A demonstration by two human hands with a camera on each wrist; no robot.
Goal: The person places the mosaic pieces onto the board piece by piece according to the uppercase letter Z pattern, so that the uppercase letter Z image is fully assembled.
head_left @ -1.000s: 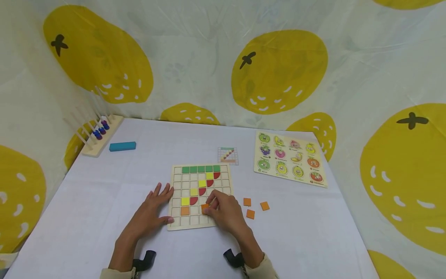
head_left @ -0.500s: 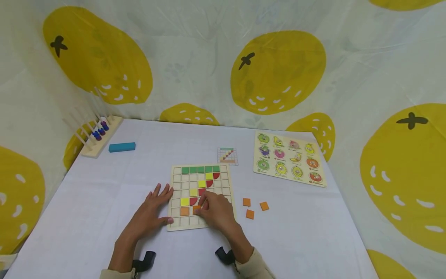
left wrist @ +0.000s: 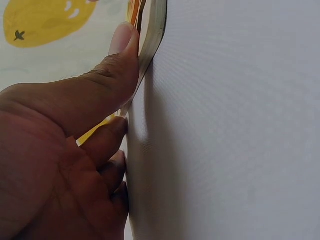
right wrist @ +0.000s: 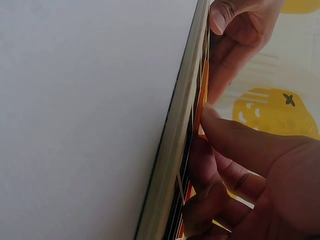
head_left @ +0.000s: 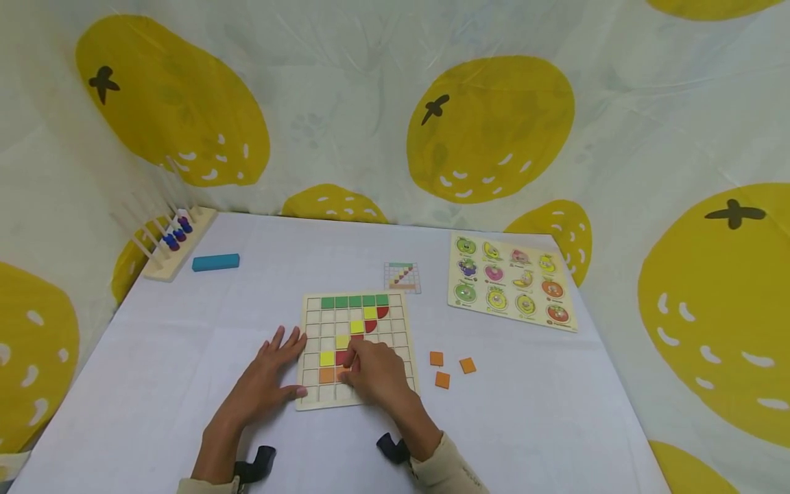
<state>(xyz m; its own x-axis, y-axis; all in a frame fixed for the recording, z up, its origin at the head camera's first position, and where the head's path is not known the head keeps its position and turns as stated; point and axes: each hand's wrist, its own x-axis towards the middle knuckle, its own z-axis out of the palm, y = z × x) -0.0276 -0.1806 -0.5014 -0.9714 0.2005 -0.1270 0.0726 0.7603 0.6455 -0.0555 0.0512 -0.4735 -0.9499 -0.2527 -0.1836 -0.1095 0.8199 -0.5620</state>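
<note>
A wooden grid board (head_left: 400,339) lies on the white cloth, bearing a row of green squares (head_left: 355,301), a diagonal of yellow squares (head_left: 327,359) and red quarter-circle tiles (head_left: 370,326). Its left edge is steadied by my left hand (head_left: 262,381), fingers spread and thumb on the near left rim. With thumb and fingertips my right hand (head_left: 378,374) pinches an orange square tile (right wrist: 202,92), down at the board's surface. That tile sits right beside another orange tile (head_left: 326,376) in the same row, partly covered by my fingers.
Three loose orange tiles (head_left: 442,380) lie right of the board. A small pattern card (head_left: 402,277) is behind it. Farther out are a fruit puzzle board (head_left: 512,281), a blue-green block (head_left: 216,262) and a wooden peg rack with beads (head_left: 179,247). A patterned curtain (head_left: 345,123) hangs behind.
My right hand has carried the orange tile leftward over the board, to beside the first orange tile, and lowered it. The left hand has stayed at the board's edge.
</note>
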